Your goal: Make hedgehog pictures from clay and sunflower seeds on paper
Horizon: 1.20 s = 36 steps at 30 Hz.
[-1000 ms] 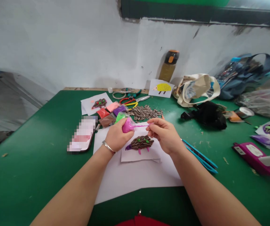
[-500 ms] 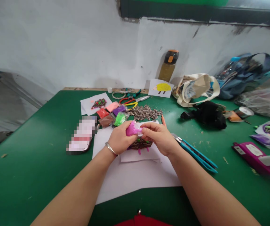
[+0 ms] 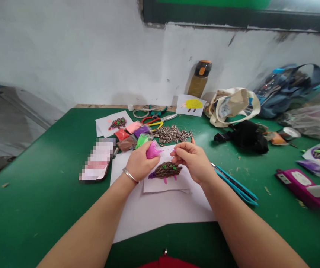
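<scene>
My left hand grips a clear bag of magenta clay in its fingers. My right hand sits just right of the bag, thumb and forefinger pinched together; anything between them is too small to see. Below both hands, a hedgehog of striped sunflower seeds on brown clay lies on a small white paper, with a purple snout, green dots and pink feet. A larger white sheet lies under that paper.
Clay packets and a heap of sunflower seeds lie beyond my hands on the green table. Blue-handled scissors lie to the right, a pixelated phone to the left, and bags at the far right.
My hands have drawn back from the hedgehog and apart, uncovering it. The magenta clay bag has moved up and left, away from the seed figure.
</scene>
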Tool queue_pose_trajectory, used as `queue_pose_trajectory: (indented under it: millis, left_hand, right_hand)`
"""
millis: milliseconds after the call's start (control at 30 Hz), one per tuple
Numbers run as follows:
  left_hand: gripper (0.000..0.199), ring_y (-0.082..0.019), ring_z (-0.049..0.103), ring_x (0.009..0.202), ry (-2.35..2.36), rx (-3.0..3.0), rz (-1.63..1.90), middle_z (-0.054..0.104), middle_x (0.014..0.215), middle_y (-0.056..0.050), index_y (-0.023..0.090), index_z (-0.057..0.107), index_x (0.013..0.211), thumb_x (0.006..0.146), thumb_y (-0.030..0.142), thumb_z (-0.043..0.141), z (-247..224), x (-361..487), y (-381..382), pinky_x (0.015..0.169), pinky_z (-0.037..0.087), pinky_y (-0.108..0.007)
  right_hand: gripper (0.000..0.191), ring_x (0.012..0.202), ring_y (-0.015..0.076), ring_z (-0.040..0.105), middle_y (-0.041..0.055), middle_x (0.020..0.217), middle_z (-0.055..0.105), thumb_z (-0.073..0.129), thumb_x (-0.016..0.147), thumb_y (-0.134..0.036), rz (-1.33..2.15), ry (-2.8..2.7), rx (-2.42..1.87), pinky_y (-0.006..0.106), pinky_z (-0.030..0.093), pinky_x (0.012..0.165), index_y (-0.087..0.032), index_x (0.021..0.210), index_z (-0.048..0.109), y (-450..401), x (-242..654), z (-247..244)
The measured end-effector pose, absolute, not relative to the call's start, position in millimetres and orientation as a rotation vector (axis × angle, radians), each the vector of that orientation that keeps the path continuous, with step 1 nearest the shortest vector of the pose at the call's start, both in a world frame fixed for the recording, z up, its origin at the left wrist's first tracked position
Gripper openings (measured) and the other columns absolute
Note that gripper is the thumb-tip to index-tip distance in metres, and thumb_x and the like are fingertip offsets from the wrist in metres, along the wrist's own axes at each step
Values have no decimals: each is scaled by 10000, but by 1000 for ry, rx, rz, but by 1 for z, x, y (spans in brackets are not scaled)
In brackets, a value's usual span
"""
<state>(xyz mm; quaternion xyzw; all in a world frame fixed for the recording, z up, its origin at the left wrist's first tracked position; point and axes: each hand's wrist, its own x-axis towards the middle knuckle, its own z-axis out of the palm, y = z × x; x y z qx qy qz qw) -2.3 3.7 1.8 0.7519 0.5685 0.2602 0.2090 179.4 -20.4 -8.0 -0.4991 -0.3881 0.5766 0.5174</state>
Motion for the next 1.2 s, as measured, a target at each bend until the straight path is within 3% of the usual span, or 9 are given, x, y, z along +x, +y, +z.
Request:
queue_pose_trajectory:
  millis: [233,400,567,667,867,967,1100,1200]
  left_hand:
    - [305,-219,626,815,1586,2089,710,678,902,-18,221,615,1028,733,296,597,2,-2,4,726,480,-315]
    - [299,-223,627,821,1614,2110,695,677,905,-21,219,616,1021,737,311,593,1,-2,5,714,477,-312]
    - [314,-232,631,877,1589,2104,706,680,946,-23,219,618,1035,736,311,598,0,-3,6,752,482,-318]
    - [323,-236,632,883,1590,2095,694,681,956,-28,215,617,1045,737,312,601,1,-3,6,757,482,-321]
    - [289,-222,628,809,1604,2113,690,679,897,-19,223,621,1012,739,316,593,1,-3,5,708,476,-308]
    - [294,-221,630,809,1611,2115,690,678,895,-17,226,617,1019,740,320,595,0,-3,5,700,474,-304]
    - [315,-229,633,863,1594,2100,718,680,944,-24,221,614,1040,739,312,602,0,-3,6,737,481,-310]
    - [347,-237,629,900,1590,2091,724,681,987,-33,209,608,1070,737,308,610,-1,-4,6,777,479,-321]
  right_hand:
    - [225,642,120,639,30,792,680,636,740,-274,1381,-899,-1196,275,509,636,-172,941,625,-20,176,-8]
    - [257,631,144,658,55,772,690,701,715,-382,1438,-938,-1211,288,531,612,-156,823,643,-22,176,-7]
    - [262,412,78,491,-28,525,586,681,734,-409,1276,-1093,-1286,223,388,427,-176,669,581,-22,179,-7]
    - [266,403,63,421,-70,450,487,695,719,-399,1161,-1156,-1327,215,348,425,-188,636,555,-21,182,-8]
    - [198,576,112,614,5,723,661,623,780,-342,1304,-1135,-1265,258,493,564,-195,909,644,-20,179,-14]
    - [229,654,143,665,48,806,686,636,768,-375,1394,-1069,-1263,288,536,634,-172,872,656,-20,177,-14]
    - [279,422,99,537,1,570,624,644,759,-437,1321,-1140,-1322,253,459,463,-171,679,614,-22,179,-9]
    - [284,394,79,427,-55,424,482,642,764,-423,1140,-1247,-1363,263,427,488,-183,613,620,-22,182,-5]
